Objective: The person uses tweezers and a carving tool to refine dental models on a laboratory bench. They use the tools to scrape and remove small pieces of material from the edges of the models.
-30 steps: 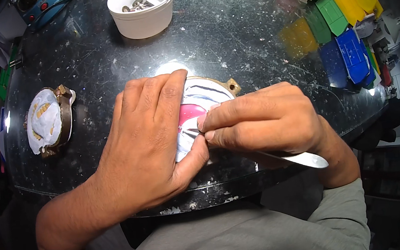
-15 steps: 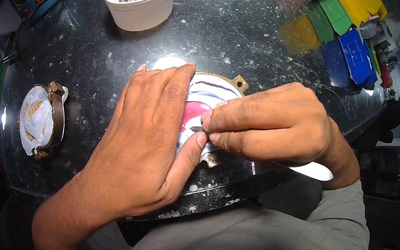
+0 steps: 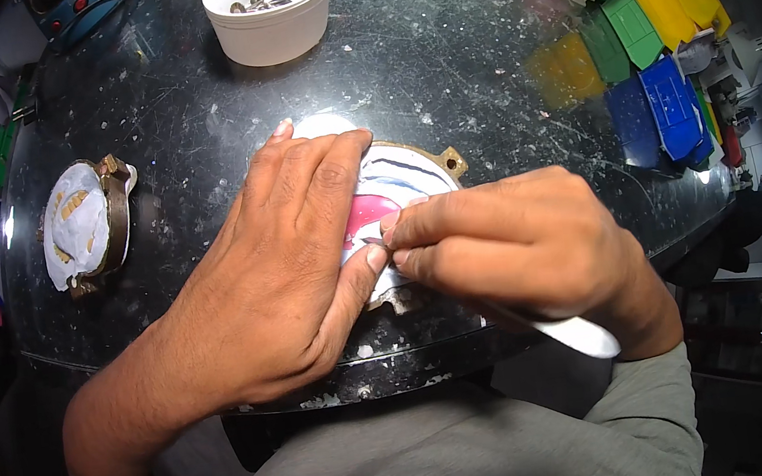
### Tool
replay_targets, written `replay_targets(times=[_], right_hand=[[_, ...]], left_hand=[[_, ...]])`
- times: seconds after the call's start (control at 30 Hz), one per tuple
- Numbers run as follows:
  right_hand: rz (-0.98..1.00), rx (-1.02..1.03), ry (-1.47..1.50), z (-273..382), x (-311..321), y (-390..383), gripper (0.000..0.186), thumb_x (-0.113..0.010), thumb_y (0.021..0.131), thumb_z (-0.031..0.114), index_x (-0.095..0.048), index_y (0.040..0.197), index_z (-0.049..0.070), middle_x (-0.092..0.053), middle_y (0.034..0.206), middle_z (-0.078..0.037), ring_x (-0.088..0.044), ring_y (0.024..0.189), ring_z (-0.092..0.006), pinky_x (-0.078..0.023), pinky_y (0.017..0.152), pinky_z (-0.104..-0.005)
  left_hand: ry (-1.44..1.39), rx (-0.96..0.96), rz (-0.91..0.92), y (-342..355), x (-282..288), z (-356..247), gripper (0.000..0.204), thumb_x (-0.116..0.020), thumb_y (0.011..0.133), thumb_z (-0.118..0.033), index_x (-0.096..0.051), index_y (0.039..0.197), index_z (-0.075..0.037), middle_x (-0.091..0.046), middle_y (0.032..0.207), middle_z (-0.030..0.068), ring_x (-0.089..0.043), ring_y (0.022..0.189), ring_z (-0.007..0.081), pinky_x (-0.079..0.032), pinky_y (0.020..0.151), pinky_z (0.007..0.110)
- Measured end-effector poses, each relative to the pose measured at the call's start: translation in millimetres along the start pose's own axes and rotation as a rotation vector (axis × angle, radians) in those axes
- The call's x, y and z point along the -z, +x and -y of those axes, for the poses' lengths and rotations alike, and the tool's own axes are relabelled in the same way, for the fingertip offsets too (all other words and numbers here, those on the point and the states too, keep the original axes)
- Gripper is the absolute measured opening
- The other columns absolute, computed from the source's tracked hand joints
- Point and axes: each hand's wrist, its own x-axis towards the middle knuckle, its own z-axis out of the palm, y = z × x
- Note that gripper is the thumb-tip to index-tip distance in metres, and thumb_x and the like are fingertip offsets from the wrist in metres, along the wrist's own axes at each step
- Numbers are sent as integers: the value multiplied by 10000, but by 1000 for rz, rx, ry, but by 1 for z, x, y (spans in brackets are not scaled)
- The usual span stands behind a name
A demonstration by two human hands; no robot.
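Covering the left part of the brass-rimmed flask on the worktop, my left hand lies flat, fingers straight; my right hand, over the flask's right part, pinches a slim tool. Its long axis slants from the flask's pink patch toward the near right, tip just beside my left thumb. Beyond the flask, a white tub holds metal pieces; far right of it stand blue and green bins, contents unclear.
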Motion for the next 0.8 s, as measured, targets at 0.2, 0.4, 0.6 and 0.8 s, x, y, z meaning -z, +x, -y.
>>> replay_targets(times=[0.2,0.4,0.6,0.8], right_hand=[[-2,-21,51,-3,3,-3,179,-785,837,128,-707,979,51,-687,884,-32,-726,692,-168,-603,543,-316],[-17,-5,29,-3,-1,-3,158,-784,839,130,-699,948,54,-693,889,-40,-732,699,-163,-608,547,-313],[-16,-15,-27,4,0,0,135,-763,850,127,-686,932,52,-654,847,-32,-721,688,-144,-613,546,-307],[45,-103,-27,17,7,6,121,-841,844,67,-732,842,15,-782,920,-129,-789,735,-232,-667,628,-320]], left_hand=[[18,4,-1,1,-2,-1,709,-599,1028,-206,-308,1606,83,-467,1507,301,-443,1464,468,-142,1314,657],[37,-2,-3,1,-2,0,693,-592,1026,-198,-315,1596,85,-476,1485,296,-459,1447,454,-141,1315,654],[50,-8,-9,1,-2,0,691,-588,1015,-177,-311,1591,87,-481,1460,301,-468,1433,447,-152,1313,657],[52,22,-17,2,-3,-4,680,-588,1014,-182,-321,1580,83,-483,1452,303,-462,1432,456,-145,1315,657]])
